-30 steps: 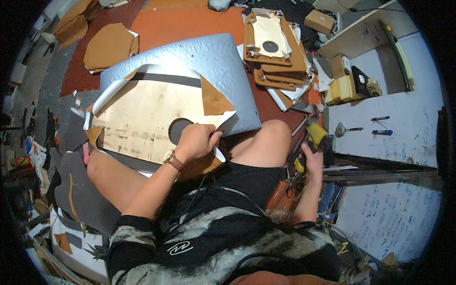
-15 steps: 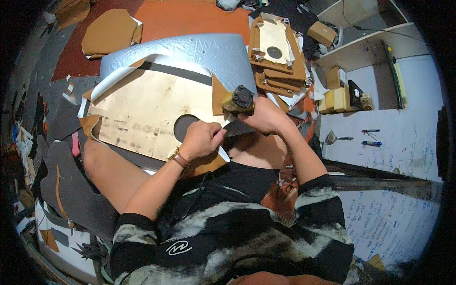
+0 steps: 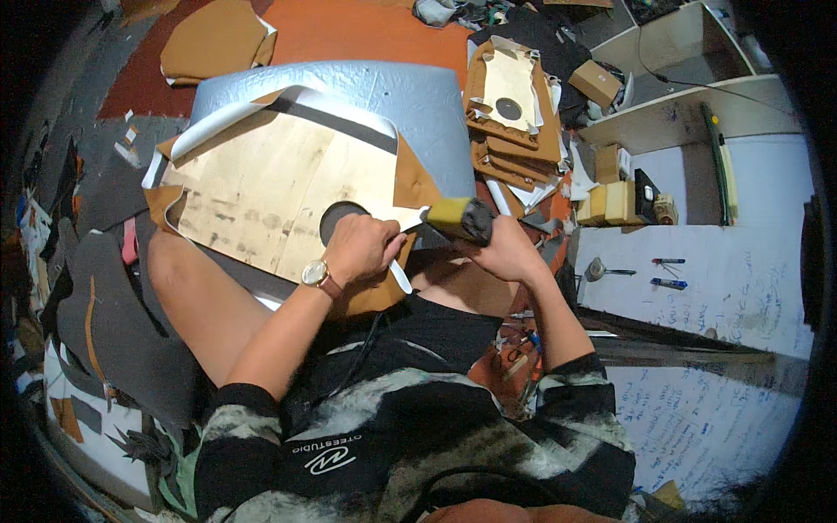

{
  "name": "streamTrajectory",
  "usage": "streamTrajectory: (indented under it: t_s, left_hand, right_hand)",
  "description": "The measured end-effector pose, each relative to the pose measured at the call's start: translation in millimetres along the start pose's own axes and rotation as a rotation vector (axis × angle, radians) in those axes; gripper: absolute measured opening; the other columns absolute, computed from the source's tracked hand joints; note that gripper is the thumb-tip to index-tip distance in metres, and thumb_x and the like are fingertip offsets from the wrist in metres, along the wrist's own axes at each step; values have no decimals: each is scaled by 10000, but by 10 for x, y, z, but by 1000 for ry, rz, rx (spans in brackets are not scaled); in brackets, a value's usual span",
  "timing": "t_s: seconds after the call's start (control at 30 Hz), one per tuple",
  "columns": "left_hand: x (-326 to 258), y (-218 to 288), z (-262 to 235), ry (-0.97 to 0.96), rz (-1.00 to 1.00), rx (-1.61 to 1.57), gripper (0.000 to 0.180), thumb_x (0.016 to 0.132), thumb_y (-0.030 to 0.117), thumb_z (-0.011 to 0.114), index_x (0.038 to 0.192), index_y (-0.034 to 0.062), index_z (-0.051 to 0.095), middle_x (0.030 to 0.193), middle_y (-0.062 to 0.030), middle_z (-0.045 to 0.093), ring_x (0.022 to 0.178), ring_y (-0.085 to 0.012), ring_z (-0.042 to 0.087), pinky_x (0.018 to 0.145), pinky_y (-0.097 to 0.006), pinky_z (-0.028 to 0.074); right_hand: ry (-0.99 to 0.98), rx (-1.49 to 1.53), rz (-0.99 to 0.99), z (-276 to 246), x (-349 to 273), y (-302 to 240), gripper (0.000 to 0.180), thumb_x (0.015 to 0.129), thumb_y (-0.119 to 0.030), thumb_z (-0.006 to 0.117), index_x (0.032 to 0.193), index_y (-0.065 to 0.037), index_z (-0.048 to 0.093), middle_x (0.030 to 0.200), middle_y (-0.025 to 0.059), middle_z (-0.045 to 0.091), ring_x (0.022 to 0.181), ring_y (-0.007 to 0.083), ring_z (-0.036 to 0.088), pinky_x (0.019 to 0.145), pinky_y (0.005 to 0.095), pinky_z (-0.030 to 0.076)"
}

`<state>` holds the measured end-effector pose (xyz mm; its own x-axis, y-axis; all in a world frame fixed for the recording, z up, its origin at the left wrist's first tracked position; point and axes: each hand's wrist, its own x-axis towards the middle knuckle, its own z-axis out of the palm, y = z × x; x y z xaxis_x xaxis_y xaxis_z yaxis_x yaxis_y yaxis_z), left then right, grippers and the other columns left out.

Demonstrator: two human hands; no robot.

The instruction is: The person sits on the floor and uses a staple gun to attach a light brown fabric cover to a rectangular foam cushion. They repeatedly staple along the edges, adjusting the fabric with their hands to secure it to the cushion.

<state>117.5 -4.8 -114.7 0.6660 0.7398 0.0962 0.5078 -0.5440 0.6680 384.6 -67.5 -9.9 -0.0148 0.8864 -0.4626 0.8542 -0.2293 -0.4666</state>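
A flat plywood panel with a round hole lies across my knees, wrapped at its edges in tan leather with a white backing. My left hand, with a wristwatch on it, presses the folded leather edge down beside the hole. My right hand grips a yellow and black staple gun, its nose pointed left at the panel's near right corner, close to my left fingers. A grey foam sheet lies under the panel.
A stack of similar leather-wrapped panels sits at the back right. Beyond it stand a low white shelf with boxes, and a white board with pens on the right. Grey and tan offcuts litter the left floor.
My right hand came up from the floor at my right side with the staple gun and brought it to the panel's corner. My left hand stayed on the leather edge.
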Motion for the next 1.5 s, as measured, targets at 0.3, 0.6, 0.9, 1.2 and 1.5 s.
streamTrajectory:
  t_s: [0.3,0.6,0.9,1.2,1.5]
  left_hand:
    - [-2,-32,36,-34,12,-11,323,997,359,680,824,96,752,720,-196,703,712,-427,703,673,-539,541]
    - [675,-102,-327,-22,-182,92,350,1028,376,635,931,77,788,878,-223,762,853,-435,735,790,-550,573]
    - [211,279,-711,-78,-220,15,301,988,345,715,1019,57,795,948,-237,771,900,-448,736,809,-540,577]
    - [271,457,-471,-301,-185,137,275,914,291,799,1115,106,770,931,-207,780,892,-423,751,791,-525,595]
    - [441,513,-559,-492,-100,225,250,884,286,795,1064,114,821,989,-180,795,945,-405,761,851,-500,606]
  right_hand:
    - [-88,-235,139,234,-77,-179,496,830,-481,836,1094,-61,812,1017,233,796,999,440,765,919,508,605]
    - [186,200,-151,-183,197,-186,398,873,-306,837,1191,-71,796,1066,197,809,1022,341,791,898,442,598]
    - [62,79,10,-258,932,-116,504,837,-439,826,1202,-93,810,1147,244,785,1081,403,763,974,457,592]
    - [83,-25,35,-190,918,-284,467,846,-455,780,1183,-134,828,1119,228,789,1031,400,769,950,473,603]
    - [121,-6,13,-190,979,-168,559,828,-474,846,1167,-31,808,1061,277,782,1010,417,768,940,461,601]
